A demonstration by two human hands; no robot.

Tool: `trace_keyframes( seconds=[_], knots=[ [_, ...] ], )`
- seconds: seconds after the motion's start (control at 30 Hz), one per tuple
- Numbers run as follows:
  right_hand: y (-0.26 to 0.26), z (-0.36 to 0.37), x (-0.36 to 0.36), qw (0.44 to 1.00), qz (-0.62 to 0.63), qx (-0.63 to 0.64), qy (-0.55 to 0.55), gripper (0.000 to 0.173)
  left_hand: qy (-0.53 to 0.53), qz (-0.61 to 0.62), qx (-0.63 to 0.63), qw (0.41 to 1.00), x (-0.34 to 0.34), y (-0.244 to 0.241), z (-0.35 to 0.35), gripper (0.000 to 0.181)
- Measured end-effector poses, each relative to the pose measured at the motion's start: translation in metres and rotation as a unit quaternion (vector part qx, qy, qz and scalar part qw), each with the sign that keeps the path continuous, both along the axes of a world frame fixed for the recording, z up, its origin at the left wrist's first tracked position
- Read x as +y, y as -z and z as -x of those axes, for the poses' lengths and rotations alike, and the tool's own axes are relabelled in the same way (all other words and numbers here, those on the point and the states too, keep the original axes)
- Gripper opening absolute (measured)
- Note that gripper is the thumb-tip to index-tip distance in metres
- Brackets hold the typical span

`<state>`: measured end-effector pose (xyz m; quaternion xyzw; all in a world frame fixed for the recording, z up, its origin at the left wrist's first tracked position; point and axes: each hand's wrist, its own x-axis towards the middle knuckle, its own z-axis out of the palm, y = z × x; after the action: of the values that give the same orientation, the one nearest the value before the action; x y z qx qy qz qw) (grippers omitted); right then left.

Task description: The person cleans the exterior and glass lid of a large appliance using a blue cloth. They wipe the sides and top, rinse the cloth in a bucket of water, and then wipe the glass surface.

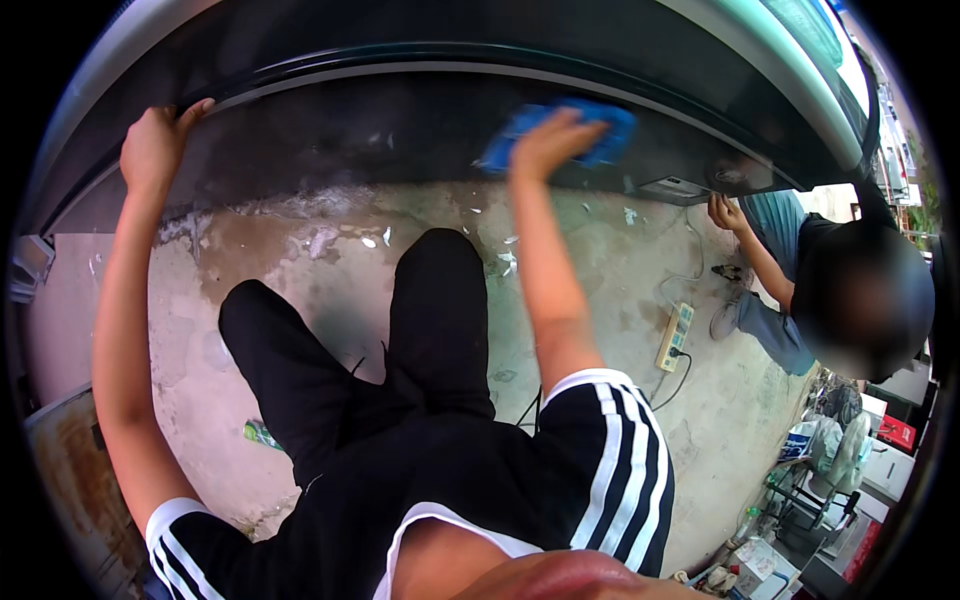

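In front of me stretches a large cabinet with a glossy dark front panel (322,135), which looks like an appliance. My left hand (154,146) grips the dark ledge (247,82) along the panel, thumb on top. A crumpled blue cloth (611,135) lies under my right hand (551,142), which holds it against the lower panel. Both hand and cloth are blurred. Pale smears show on the panel near its lower edge. To the right of the cloth, a small rectangular plate or vent (675,187) sits low on the panel.
Another person crouches at the right, one hand (726,212) near the panel's lower corner. A power strip (676,337) with a black plug lies on the stained concrete floor (637,465). White scraps (508,262) and a green can (261,433) lie there too. Boxes and bags (832,442) crowd the right.
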<state>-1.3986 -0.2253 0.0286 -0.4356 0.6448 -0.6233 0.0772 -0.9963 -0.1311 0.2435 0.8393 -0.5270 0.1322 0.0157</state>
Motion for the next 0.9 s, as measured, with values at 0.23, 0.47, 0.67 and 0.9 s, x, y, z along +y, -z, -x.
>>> trace_keyframes(
  seconds=[0.23,0.47,0.67,0.9],
  knots=[
    [0.046,0.231,-0.062,0.910,0.032,-0.402,0.098,0.054,0.004,-0.025,-0.009,1.000,-0.006,0.006,-0.004,0.065],
    [0.063,-0.005,-0.004,0.912,-0.087,-0.399,0.033,0.066,0.004,-0.038,-0.010,0.999,-0.011,0.004,-0.012,0.067],
    [0.077,-0.123,0.037,0.895,-0.092,-0.418,-0.129,0.083,0.050,-0.035,-0.006,0.998,-0.012,0.013,-0.042,0.063],
    [0.149,0.125,-0.037,0.966,-0.059,-0.231,0.104,0.059,0.019,-0.022,-0.001,1.000,-0.005,0.020,-0.039,0.057]
  ],
)
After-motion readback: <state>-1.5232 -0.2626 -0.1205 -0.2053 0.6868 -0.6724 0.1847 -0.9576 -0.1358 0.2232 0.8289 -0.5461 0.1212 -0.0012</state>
